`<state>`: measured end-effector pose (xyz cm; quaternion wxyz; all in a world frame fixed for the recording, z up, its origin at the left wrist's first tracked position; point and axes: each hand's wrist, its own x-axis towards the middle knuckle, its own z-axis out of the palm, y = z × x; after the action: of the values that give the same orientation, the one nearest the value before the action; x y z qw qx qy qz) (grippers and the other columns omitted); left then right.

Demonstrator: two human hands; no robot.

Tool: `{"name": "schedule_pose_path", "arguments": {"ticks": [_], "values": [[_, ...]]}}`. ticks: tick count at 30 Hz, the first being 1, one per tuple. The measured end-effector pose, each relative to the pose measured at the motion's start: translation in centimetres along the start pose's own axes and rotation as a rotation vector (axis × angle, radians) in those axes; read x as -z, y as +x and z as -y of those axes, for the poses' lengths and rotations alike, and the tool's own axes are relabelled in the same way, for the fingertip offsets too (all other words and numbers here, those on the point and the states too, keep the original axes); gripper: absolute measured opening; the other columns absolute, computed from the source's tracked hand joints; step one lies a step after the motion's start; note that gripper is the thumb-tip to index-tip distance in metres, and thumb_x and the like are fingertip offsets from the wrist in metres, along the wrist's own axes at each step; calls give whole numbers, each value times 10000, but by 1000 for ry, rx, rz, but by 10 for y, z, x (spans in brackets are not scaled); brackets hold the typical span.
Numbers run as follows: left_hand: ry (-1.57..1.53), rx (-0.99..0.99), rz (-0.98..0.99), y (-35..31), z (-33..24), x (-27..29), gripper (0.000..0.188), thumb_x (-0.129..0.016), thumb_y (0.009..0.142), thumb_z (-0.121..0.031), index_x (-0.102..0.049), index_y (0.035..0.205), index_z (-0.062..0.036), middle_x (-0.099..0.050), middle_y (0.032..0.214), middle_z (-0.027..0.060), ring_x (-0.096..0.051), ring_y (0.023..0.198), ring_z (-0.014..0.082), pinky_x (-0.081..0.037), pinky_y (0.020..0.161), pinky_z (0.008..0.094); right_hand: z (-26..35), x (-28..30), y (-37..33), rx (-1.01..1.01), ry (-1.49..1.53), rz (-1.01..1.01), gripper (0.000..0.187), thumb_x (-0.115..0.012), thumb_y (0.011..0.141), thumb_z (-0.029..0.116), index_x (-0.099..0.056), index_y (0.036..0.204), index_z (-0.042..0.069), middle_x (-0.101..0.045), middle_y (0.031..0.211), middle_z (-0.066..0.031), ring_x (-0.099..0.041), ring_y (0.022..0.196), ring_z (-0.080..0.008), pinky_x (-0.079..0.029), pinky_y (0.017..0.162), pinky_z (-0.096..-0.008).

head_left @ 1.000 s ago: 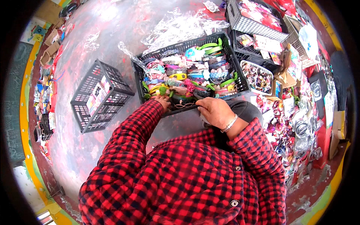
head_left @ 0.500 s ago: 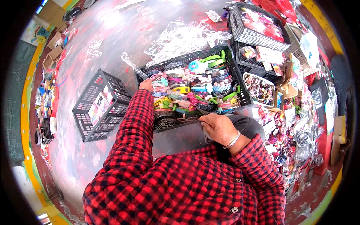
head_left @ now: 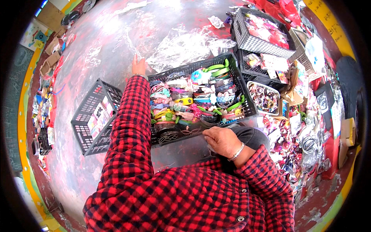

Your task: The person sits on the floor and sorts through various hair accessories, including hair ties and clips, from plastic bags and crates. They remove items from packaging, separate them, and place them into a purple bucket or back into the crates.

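Observation:
A black plastic crate (head_left: 247, 106) sits before me, packed with rows of colourful headbands (head_left: 183, 101), some with bows and flowers, several bright green. My left hand (head_left: 139, 67) is past the crate's far left corner with its fingers stretched out. It is at the near end of a twisted strip of clear plastic film (head_left: 131, 45) on the floor; whether it touches the strip is hard to see. My right hand (head_left: 224, 141) is curled at the crate's near rim, thumb and fingers closed on the edge. Something whitish shows beneath it, partly hidden.
A smaller black crate (head_left: 96, 145) with printed packets inside stands tilted to the left. Crumpled clear film (head_left: 179, 48) lies behind the big crate. To the right are a grey woven basket (head_left: 266, 44), a white basket of small trinkets (head_left: 264, 98) and a heap of loose accessories (head_left: 286, 143).
My left hand has left the crate's left edge and moved away from me, and the film strip now lies farther off. My right hand stays at the near rim.

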<state>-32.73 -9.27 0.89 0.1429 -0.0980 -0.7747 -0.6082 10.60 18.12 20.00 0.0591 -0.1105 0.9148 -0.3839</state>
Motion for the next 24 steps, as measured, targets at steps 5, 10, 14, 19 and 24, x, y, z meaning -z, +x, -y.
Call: {"name": "schedule_pose_path", "arguments": {"ticks": [5, 10, 14, 19, 24], "values": [[608, -207, -176, -33, -75, -39, 558, -613, 732, -205, -447, 1248, -69, -359, 1284, 286, -358, 1206, 375, -305, 996, 401, 0, -1, 0, 43, -17, -12, 179, -549, 795, 129, -594, 940, 35, -600, 837, -130, -580, 786, -309, -481, 682, -365], [877, -278, 418, -81, -106, -56, 570, -584, 758, -242, -403, 1275, -82, -340, 1329, 238, -353, 1232, 340, -314, 1006, 391, -5, -1, 0, 73, -8, -16, 184, -552, 790, 125, -592, 938, 25, -599, 835, -134, -578, 793, -311, -480, 683, -367], [1241, 358, 162, -57, -91, -40, 592, -547, 778, -250, -344, 1281, -12, -384, 1308, 210, -379, 1216, 332, -329, 993, 404, 0, 7, -3, -10, 180, -183, 168, -553, 835, 123, -615, 938, 4, -617, 842, -136, -601, 783, -253, -476, 691, -308], [1339, -11, 184, -61, -53, 24, 392, -553, 779, -283, -562, 1055, -4, -556, 1084, 192, -502, 1039, 306, -398, 891, 416, -16, 38, -17, -270, 1000, -625, 163, -508, 886, 104, -620, 915, -10, -634, 860, -64, -578, 789, -133, -463, 726, -255], [842, -155, 637, -170, -71, 30, 205, -529, 765, -204, -639, 853, -55, -603, 877, 185, -576, 832, 342, -465, 729, 419, -28, 99, -92, -420, 997, -1086, 190, -526, 864, 193, -622, 903, 33, -611, 809, -23, -540, 712, -82, -432, 622, -219]]}}
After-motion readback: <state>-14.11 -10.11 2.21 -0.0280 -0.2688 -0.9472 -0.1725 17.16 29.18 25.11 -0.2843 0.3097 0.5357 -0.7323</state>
